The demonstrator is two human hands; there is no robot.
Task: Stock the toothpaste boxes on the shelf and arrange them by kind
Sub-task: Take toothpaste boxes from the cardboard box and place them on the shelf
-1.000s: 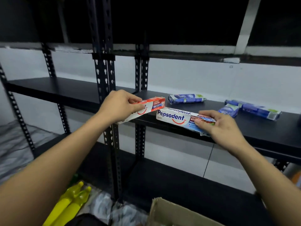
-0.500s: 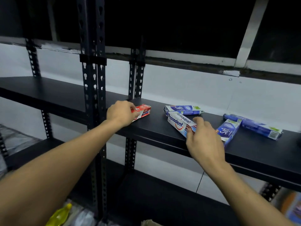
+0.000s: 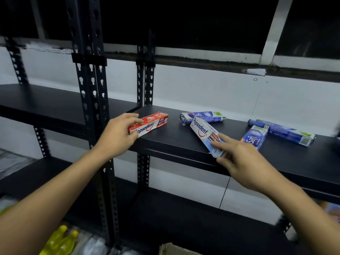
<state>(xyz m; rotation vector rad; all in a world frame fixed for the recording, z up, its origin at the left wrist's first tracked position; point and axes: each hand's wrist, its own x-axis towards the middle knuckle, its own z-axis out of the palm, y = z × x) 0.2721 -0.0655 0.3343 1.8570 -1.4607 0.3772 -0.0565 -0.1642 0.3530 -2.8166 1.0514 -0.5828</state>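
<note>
Middle shelf [image 3: 171, 144], black steel, right bay.

Left hand [image 3: 117, 134] grips the near end of the red Pepsodent box [image 3: 150, 123], fingers curled over its top and thumb along the side. The box lies flat at the bay's far left, close to the upright [image 3: 88, 92], probably to start a Pepsodent row from the end.

Right hand [image 3: 244, 162] is on the white Pepsodent box [image 3: 204, 132]. Its fingers lie nearly straight along the top and the thumb is tucked at the near end, so it reads as a loose pinch. This box sits askew, its near end hanging a little past the front edge and its far end touching or overlapping a Safi box [image 3: 202, 116]. Holding it by the end gives leverage to swing it.

Two more Safi boxes [image 3: 254, 138] [image 3: 283, 132] lie at odd angles further right, one end against the other.

Judgement — sorting is underway but not finished. The brands are roughly parted but nothing is squared up. The white Pepsodent likely belongs left, beside the red one. Risk: with that overhang, a careless pivot could tip it off the edge.

Below are a cardboard carton [image 3: 174, 249] and yellow bottles [image 3: 58, 242], partly in view.
</note>
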